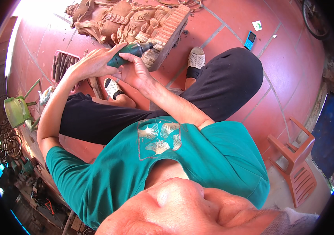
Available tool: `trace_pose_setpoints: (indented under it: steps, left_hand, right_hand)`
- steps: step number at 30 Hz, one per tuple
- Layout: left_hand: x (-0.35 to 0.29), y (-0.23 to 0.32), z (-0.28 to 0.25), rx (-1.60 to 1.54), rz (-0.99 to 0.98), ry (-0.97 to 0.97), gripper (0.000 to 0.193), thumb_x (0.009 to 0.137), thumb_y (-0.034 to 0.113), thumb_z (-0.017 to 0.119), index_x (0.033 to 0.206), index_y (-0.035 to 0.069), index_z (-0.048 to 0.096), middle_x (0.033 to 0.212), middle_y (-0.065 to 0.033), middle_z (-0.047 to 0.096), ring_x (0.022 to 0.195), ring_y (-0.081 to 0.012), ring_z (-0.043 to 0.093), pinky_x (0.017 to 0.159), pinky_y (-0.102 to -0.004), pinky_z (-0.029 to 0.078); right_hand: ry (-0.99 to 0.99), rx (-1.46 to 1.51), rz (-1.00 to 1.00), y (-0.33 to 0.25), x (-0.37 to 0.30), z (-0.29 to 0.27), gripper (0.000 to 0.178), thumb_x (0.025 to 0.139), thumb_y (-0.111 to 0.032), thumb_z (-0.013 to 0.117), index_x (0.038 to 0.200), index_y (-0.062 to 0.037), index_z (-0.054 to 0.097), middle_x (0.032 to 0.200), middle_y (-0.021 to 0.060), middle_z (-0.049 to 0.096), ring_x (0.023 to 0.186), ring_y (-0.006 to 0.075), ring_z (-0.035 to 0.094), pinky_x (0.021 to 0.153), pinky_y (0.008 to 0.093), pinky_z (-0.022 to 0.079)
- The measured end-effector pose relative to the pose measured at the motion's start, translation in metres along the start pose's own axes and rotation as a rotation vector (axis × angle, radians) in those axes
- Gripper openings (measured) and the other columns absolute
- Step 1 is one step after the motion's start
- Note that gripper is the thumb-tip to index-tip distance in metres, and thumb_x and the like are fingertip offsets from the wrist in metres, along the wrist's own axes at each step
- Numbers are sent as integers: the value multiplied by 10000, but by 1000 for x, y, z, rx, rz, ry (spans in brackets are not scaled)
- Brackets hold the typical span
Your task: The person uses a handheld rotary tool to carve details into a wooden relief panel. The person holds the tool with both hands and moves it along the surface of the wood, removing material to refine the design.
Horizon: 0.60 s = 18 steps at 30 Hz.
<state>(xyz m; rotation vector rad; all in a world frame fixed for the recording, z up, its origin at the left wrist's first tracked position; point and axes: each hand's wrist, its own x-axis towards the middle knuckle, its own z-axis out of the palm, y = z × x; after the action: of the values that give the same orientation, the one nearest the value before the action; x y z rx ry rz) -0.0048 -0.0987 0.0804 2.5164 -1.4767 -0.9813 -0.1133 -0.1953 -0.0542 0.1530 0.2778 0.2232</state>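
Observation:
Both hands are around a dark green handheld rotary tool (131, 54) with a black nose. My left hand (96, 64) holds its rear end, with one finger stretched along the body. From below, my right hand (136, 74) supports it, thumb against the casing and the other fingers partly hidden. The tool's nose points right, at the lower edge of a brown wood carving (135, 23) with deep relief and a ridged base. Whether its tip touches the wood I cannot tell. The carving lies on the floor just beyond my hands.
A pink-rimmed tray (65, 64) of dark chisel-like tools lies left, near a green plastic chair (17, 111). A blue phone (250, 40) and a small white packet (257, 26) rest on the red tiles (229, 23). An orange-brown plastic chair (294, 160) stands at right.

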Motion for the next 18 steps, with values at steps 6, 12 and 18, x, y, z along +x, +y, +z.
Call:
trace_pose_setpoints:
  steps: [6, 12, 18]
  left_hand:
    - [-3, 7, -6, 6, -51, -31, 1005, 755, 380, 829, 1582, 147, 308, 1041, -300, 699, 1021, -490, 659, 892, -539, 502]
    - [-6, 7, -6, 0, -63, -20, 977, 761, 314, 806, 1581, 134, 307, 1029, -300, 702, 1007, -486, 665, 891, -533, 504]
    - [-9, 12, -9, -30, -108, -36, 979, 754, 289, 808, 1578, 118, 309, 1029, -303, 701, 989, -485, 673, 880, -532, 507]
  right_hand:
    - [6, -11, 21, 0, 2, 1, 365, 888, -112, 698, 1234, -90, 586, 1146, 76, 683, 1079, 240, 670, 927, 478, 559]
    - [14, -14, 13, 2, 0, 7, 338, 873, -89, 709, 1194, -92, 605, 1090, 53, 694, 1029, 212, 676, 868, 443, 575]
    - [13, -16, 19, 3, 2, 8, 325, 874, -90, 706, 1183, -84, 606, 1077, 64, 698, 1007, 221, 690, 857, 441, 580]
